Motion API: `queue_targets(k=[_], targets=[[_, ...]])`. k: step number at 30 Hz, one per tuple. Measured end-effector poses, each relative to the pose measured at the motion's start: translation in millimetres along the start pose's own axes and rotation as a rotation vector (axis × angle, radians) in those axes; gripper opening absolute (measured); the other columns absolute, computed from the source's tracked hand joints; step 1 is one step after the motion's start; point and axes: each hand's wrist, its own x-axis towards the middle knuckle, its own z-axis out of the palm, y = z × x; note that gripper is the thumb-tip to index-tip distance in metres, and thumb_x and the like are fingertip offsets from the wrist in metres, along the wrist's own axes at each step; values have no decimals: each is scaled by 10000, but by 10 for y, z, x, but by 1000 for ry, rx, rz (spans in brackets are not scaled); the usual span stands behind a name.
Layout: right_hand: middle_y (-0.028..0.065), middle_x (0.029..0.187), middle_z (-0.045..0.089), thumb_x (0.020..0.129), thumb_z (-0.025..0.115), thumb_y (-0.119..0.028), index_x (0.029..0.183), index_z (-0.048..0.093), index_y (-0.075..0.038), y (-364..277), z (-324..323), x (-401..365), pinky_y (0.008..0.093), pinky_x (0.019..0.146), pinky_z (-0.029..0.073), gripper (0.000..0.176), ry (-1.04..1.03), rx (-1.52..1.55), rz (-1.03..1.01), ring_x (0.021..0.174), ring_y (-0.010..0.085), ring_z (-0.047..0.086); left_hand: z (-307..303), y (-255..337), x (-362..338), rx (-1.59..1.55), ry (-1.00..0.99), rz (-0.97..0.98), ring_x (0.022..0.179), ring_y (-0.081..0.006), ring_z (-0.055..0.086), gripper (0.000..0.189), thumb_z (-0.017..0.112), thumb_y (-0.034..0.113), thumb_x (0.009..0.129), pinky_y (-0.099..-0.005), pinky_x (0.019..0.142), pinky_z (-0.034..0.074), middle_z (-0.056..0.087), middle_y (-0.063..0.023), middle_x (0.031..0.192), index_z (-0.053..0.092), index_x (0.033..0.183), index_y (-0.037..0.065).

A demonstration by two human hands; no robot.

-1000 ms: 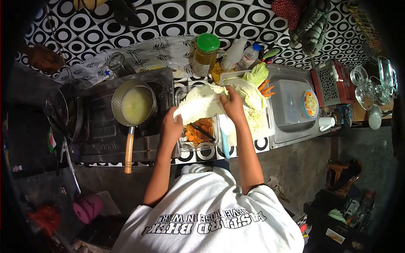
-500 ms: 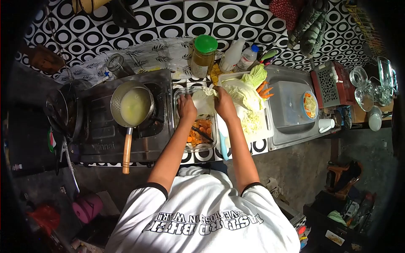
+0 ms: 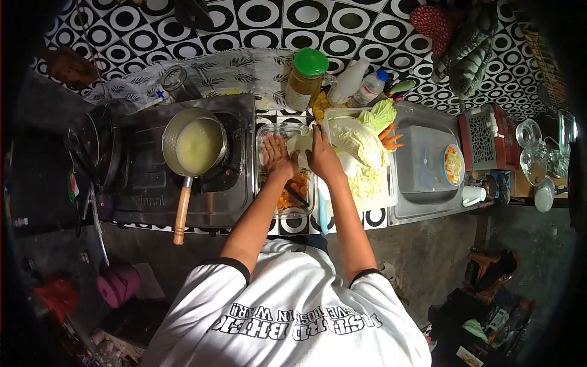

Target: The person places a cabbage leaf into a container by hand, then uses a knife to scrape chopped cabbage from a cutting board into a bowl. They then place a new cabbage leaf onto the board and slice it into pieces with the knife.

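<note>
A clear rectangular container [image 3: 313, 205] stands on the tiled counter, with cut orange pieces and a dark-handled utensil [image 3: 296, 194] in its near part. My left hand [image 3: 278, 158] lies with fingers stretched over the container's far part. My right hand [image 3: 324, 160] is closed at the edge of a pale, thin, crumpled sheet [image 3: 301, 142], whose kind I cannot make out. Just right of it a white tray [image 3: 389, 194] bears a napa cabbage [image 3: 361, 139], shredded cabbage [image 3: 365, 180] and carrots [image 3: 390, 138]. A light-blue handle [image 3: 323, 217] lies between container and tray.
On the left stove a saucepan [image 3: 173, 156] of pale liquid has its wooden handle [image 3: 181, 214] jutting toward me. A green-lidded jar [image 3: 301, 85] and bottles [image 3: 369, 90] stand behind. The steel sink [image 3: 406, 199] at right holds a bowl of shredded vegetables [image 3: 453, 165].
My left hand has spread its fingers flat, palm down. My right hand stays near the pale sheet's edge. The view has shifted slightly.
</note>
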Motion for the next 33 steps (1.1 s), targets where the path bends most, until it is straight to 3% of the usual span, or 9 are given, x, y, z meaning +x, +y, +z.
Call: queue_targets(k=[5, 12, 15, 17, 18, 21, 25, 28, 33], targets=[[316, 1233, 441, 778, 543, 23, 1388, 288, 64, 52, 48, -18, 463, 881, 470, 663, 54, -40, -88, 1074, 475, 524, -47, 22, 5, -9, -78, -27, 1440, -371, -198, 807, 225, 563, 978, -448, 1158, -123, -188, -230, 1556, -48, 1516, 26], [285, 1240, 517, 755, 470, 113, 1318, 429, 20, -45, -110, -4, 454, 916, 457, 571, 77, 66, -12, 1106, 464, 517, -44, -23, -10, -21, -62, 11, 1443, -386, -176, 803, 263, 564, 975, -466, 1162, -100, -173, -260, 1550, 7, 1525, 37], [264, 1213, 546, 725, 445, 144, 1278, 485, -2, -112, -187, 38, 459, 910, 456, 573, 161, 111, -44, 1099, 452, 525, 3, -119, -51, -208, 105, 87, 1458, -402, -51, 740, 349, 467, 989, -463, 1172, -55, -31, -284, 1560, 107, 1510, -1], [259, 1199, 556, 716, 440, 150, 1267, 500, -10, -227, -314, 88, 462, 911, 454, 577, 208, 135, -66, 1100, 447, 526, 14, -155, -57, -488, 278, 144, 1414, -451, 164, 591, 452, 331, 980, -481, 1168, 119, 172, -319, 1515, 307, 1426, -28], [253, 1192, 562, 711, 444, 150, 1264, 504, -13, -328, -394, 101, 463, 908, 454, 580, 202, 150, -106, 1099, 442, 531, 10, -169, -68, -488, 277, 147, 1414, -451, 164, 591, 452, 331, 980, -481, 1168, 119, 172, -319, 1515, 307, 1426, -28], [240, 1181, 573, 703, 451, 150, 1262, 510, -20, -582, -564, 143, 460, 902, 457, 587, 212, 153, -198, 1096, 429, 540, -4, -211, -63, -781, 546, 215, 1172, -474, 456, 425, 580, 125, 890, -497, 966, 410, 458, -302, 1256, 453, 1262, -37], [217, 1168, 587, 703, 464, 149, 1257, 518, -28, -870, -803, 154, 449, 894, 466, 584, 191, 120, -316, 1088, 406, 556, -82, -271, -140, -646, 716, 281, 1082, -430, 519, 490, 651, 70, 800, -477, 908, 449, 505, -232, 1175, 475, 1249, -15], [207, 1155, 593, 709, 465, 145, 1253, 518, -27, -895, -869, 188, 445, 889, 469, 573, 185, 62, -357, 1081, 401, 559, -156, -309, -162, -706, 550, 334, 1100, -425, 522, 549, 698, 76, 766, -462, 926, 448, 508, -224, 1207, 477, 1262, -6], [193, 1124, 614, 724, 487, 140, 1246, 523, -24, -915, -943, 224, 414, 904, 473, 549, 203, 91, -355, 1073, 385, 576, -144, -276, -160, -723, 620, 417, 1115, -397, 535, 581, 756, 133, 732, -447, 920, 457, 530, -221, 1208, 503, 1239, 0]])
